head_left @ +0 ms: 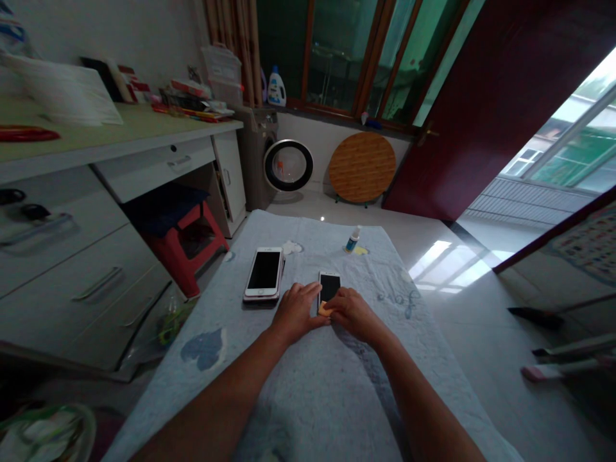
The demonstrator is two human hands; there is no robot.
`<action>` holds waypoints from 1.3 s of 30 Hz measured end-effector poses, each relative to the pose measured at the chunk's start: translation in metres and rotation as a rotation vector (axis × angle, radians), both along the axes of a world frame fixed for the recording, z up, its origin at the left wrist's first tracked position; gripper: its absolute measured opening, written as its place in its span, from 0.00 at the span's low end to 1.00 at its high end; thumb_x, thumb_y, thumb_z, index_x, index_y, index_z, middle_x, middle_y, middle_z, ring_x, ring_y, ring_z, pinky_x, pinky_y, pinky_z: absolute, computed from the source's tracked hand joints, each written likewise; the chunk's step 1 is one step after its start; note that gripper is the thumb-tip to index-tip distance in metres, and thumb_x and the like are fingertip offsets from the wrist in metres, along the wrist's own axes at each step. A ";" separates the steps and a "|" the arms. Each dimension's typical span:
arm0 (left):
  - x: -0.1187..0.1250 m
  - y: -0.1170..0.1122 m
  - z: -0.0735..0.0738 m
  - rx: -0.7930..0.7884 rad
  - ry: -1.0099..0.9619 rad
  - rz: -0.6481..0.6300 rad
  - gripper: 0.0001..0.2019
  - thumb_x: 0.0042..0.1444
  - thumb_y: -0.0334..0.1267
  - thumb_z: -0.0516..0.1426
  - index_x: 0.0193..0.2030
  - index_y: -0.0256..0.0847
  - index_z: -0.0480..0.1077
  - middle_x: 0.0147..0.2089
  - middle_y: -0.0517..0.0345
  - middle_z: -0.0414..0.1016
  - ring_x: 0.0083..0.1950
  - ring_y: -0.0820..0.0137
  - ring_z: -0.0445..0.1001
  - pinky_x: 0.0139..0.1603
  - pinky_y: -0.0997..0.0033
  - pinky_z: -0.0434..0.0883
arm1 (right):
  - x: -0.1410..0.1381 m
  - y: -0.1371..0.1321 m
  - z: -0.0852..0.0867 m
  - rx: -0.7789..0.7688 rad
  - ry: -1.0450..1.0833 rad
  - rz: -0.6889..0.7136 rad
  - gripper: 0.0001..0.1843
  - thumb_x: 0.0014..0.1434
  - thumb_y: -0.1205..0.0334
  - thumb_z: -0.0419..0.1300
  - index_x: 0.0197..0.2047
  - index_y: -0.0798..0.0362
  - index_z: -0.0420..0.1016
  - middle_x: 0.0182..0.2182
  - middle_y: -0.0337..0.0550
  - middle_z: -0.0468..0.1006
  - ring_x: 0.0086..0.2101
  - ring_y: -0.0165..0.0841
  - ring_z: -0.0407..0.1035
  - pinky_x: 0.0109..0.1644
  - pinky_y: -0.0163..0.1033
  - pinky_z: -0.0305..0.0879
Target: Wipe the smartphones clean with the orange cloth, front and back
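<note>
A white-framed smartphone [330, 285] with a dark screen lies face up on the cloth-covered table. My left hand [297, 312] grips its left side, with the thumb along the lower end. Pinched in the fingers of my right hand [357, 312] is a small orange cloth [325, 309], pressed against the lower part of the screen. To the left of my hands, a larger white phone [265, 271] rests on top of another dark flat device. A small spray bottle [353, 240] with a white cap and blue label stands upright beyond the smartphone.
The pale blue patterned tablecloth [308, 398] spreads under everything. A white-fronted desk [158, 163] with a red stool [192, 240] beneath is at left. Behind are a washing machine with its door [289, 165] open, a round wooden tabletop [362, 168] and a dark red door [462, 115].
</note>
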State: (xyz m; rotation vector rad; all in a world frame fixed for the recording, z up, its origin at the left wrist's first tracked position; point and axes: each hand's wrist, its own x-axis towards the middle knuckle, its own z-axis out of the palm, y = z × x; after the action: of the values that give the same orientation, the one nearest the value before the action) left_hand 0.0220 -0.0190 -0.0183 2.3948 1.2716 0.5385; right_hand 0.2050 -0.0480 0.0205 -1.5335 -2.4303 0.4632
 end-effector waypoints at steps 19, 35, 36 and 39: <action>0.001 -0.002 0.007 -0.001 0.040 -0.010 0.39 0.46 0.54 0.64 0.63 0.44 0.59 0.65 0.54 0.63 0.57 0.55 0.63 0.55 0.58 0.62 | 0.008 0.074 -0.016 0.091 -0.118 -0.420 0.15 0.61 0.60 0.54 0.47 0.47 0.79 0.39 0.47 0.75 0.42 0.36 0.66 0.47 0.36 0.56; 0.001 -0.008 0.015 0.053 0.096 0.018 0.34 0.49 0.55 0.61 0.61 0.46 0.60 0.62 0.55 0.66 0.54 0.56 0.64 0.54 0.57 0.64 | -0.020 0.106 0.000 -0.033 -0.314 -0.350 0.19 0.61 0.50 0.53 0.47 0.47 0.79 0.46 0.51 0.77 0.47 0.44 0.68 0.47 0.44 0.61; 0.001 -0.008 0.015 0.055 0.099 0.020 0.34 0.49 0.55 0.61 0.61 0.45 0.61 0.62 0.55 0.66 0.54 0.56 0.64 0.54 0.57 0.64 | -0.015 0.105 0.000 -0.038 -0.313 -0.357 0.19 0.60 0.50 0.53 0.46 0.48 0.79 0.46 0.51 0.77 0.46 0.43 0.69 0.47 0.43 0.61; 0.002 -0.009 0.016 0.060 0.102 0.021 0.34 0.49 0.56 0.61 0.61 0.45 0.61 0.62 0.55 0.65 0.54 0.56 0.63 0.54 0.57 0.64 | 0.004 0.101 0.000 -0.049 -0.296 -0.383 0.19 0.61 0.51 0.53 0.44 0.51 0.80 0.44 0.53 0.78 0.44 0.43 0.70 0.46 0.41 0.61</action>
State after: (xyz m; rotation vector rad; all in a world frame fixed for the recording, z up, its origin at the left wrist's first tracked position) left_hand 0.0240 -0.0282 -0.0024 2.4896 1.3420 0.4717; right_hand 0.2088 0.0532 0.0202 -2.1611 -2.2470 0.2345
